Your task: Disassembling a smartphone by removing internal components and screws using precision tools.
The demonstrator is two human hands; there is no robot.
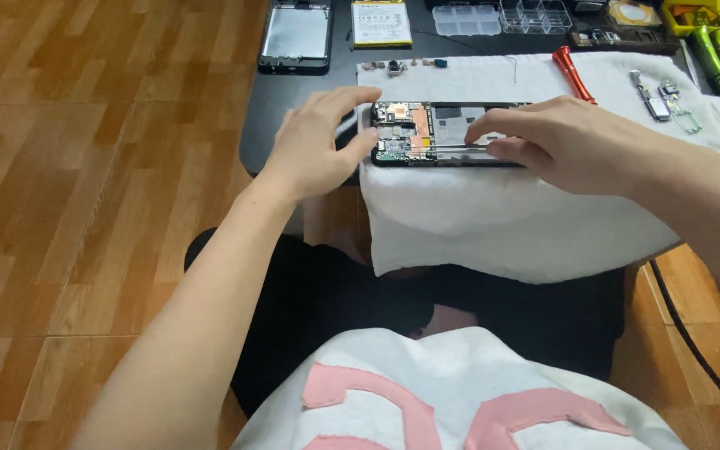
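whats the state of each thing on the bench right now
opened phone: back off, circuit board exposed, lying flat on the white towel
left hand: gripping the phone's left end
right hand: holding tweezers against the phone
red screwdriver: lying untouched
phone frame: lying set aside
clear parts box: open

Taking the white towel as the landmark: beyond its far left corner lies a flat rectangular phone battery, its white label edged with a yellow strip at the top. Left of that battery rests a detached phone screen, a dark-framed rectangle with a pale grey, blank face. Beyond the towel's far edge, right of the battery, sit two clear plastic compartment boxes.
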